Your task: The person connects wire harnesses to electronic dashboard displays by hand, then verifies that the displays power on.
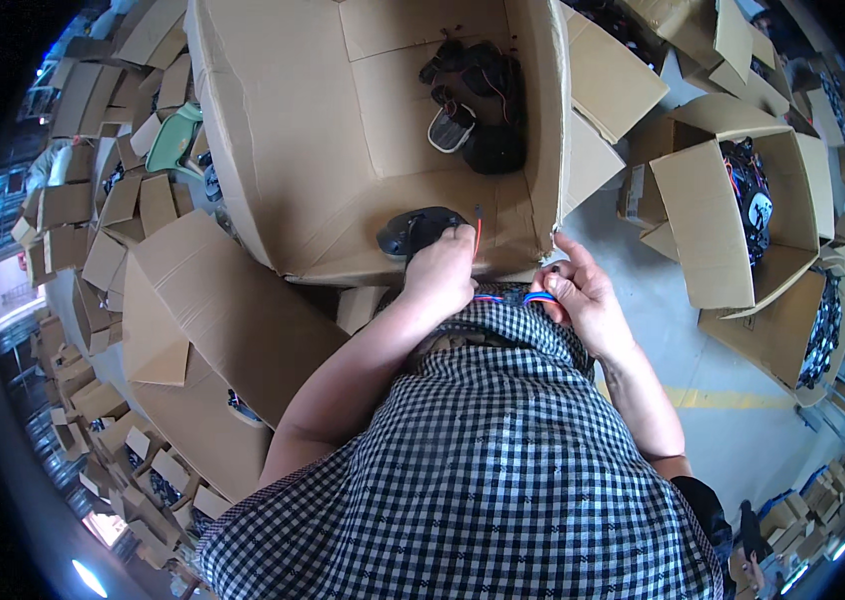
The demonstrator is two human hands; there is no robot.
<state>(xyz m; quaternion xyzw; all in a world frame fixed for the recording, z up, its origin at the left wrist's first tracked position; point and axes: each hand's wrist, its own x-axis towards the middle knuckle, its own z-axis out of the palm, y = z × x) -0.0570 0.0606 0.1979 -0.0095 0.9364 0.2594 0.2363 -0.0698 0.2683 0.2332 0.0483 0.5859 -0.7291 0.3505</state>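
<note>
Cardboard cartons crowd the floor all round. Left hand (440,272) grips a black device (415,229) at the big carton's (283,120) near edge; right hand (583,295), at three o'clock, pinches coloured wires (539,297).

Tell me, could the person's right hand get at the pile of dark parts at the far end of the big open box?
Probably yes: the big cardboard box is open-topped, and nothing lies between the right hand at its near corner and the dark parts.

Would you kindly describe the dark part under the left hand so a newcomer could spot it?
Find the big open carton ahead. On its near edge, under the left hand, lies a rounded black part. Unlike the black pile in the far corner, it sits alone with a red wire beside it.
</note>
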